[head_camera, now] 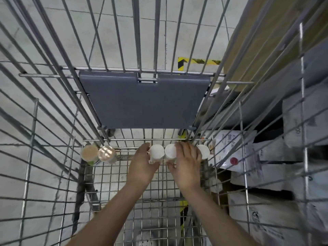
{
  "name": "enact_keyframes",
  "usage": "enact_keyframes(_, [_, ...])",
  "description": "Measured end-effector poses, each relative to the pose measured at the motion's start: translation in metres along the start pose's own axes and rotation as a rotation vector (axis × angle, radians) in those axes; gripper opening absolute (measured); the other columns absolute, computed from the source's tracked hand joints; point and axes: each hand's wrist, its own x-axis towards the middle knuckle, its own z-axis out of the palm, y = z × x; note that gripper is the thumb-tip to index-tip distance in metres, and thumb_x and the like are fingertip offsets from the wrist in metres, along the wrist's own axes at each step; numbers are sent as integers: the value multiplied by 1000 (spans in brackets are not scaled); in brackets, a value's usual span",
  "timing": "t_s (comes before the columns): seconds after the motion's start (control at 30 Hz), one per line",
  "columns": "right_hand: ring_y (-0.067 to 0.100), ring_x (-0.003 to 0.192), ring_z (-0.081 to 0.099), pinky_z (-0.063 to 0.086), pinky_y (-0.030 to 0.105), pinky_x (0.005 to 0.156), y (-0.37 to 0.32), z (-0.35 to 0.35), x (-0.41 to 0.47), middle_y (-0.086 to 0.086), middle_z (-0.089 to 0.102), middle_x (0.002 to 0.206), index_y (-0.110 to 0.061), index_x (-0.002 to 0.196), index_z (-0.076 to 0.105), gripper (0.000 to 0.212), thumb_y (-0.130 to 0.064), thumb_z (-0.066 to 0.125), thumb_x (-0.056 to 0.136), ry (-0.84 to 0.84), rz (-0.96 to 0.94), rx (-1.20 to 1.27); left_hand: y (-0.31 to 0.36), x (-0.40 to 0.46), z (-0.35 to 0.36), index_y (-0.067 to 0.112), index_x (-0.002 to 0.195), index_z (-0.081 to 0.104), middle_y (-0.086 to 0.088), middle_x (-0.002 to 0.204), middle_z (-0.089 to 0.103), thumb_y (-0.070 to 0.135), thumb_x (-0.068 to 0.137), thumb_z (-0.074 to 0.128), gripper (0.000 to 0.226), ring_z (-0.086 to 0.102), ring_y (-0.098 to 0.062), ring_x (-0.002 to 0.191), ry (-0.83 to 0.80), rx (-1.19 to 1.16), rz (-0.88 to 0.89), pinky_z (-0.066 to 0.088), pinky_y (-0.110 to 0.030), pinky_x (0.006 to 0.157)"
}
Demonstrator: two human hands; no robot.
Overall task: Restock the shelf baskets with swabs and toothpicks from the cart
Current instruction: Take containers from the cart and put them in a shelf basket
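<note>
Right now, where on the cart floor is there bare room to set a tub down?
Bare wire floor lies between the two tan-topped jars and the left hand, and nearer the camera between the forearms. The far edge is crowded: left hand grips one white tub, right hand covers the next, a third fills the right corner.

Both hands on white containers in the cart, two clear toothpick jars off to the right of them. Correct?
Not quite. The head view shows the two clear jars to the left of the hands, not right. Left hand and right hand do grip white containers in the cart.
</note>
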Motion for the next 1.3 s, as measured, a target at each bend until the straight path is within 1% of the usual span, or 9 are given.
enact_keyframes(0.13, [29,123,51,20,44,108,0,-16,-11,7,59,126,-12,123,58,66,-29,82,64,-8,45,44,-5,-25,-16,17,135,42,6,123,54,16,81,70,61,53,-15,116,-24,39,-43,44,-29,89])
enact_keyframes(0.37, [28,123,52,34,51,109,-22,-56,-52,4,60,125,-14,120,60,42,-17,71,80,-51,171,160,-14,-79,-67,13,140,40,-6,138,49,23,92,58,52,48,-19,124,-217,198,-123,38,-25,97])
enact_keyframes(0.57, [16,123,48,32,33,105,-59,-106,-109,-9,51,133,-26,133,46,38,-27,49,95,-272,199,161,-10,-133,-103,15,142,38,-2,143,44,28,94,54,52,46,-16,126,-252,319,-54,36,-21,97])
enact_keyframes(0.7, [20,124,50,37,27,101,-77,-131,-159,0,53,134,-21,138,44,43,-23,50,95,-431,223,221,2,-188,-127,19,144,35,-2,143,43,31,96,49,51,42,-17,130,-274,476,57,35,-25,101])
enact_keyframes(0.83, [23,104,61,50,37,91,-89,-157,-225,4,60,112,-22,119,52,33,-15,52,86,-613,232,360,6,-261,-159,19,143,36,-2,143,44,31,96,49,50,43,-20,129,-329,482,142,37,-26,99])
enact_keyframes(0.9, [22,101,63,52,40,88,-98,-181,-262,3,64,113,-20,124,49,38,-19,52,87,-601,227,382,7,-306,-180,18,139,41,0,138,49,29,96,50,45,50,-13,121,-358,427,207,38,-20,91])
enact_keyframes(1.0, [23,102,64,52,37,87,-116,-223,-316,0,68,113,-25,133,47,43,-30,51,90,-603,260,366,-1,-369,-212,23,137,44,6,130,53,30,96,52,42,53,-7,114,-403,383,245,40,-20,97])
enact_keyframes(1.2, [9,91,60,45,14,79,-144,-288,-418,-4,66,97,-22,98,63,10,-15,57,94,-461,436,851,-25,-451,-261,22,116,58,11,104,62,19,92,60,24,61,-7,98,-390,245,235,42,-9,79])
enact_keyframes(1.3, [15,96,64,51,26,89,-153,-304,-477,-1,67,98,-17,92,66,8,-11,61,91,-292,634,1071,-32,-484,-274,26,108,59,8,103,65,22,90,63,19,61,-5,95,-366,201,222,46,-17,83])
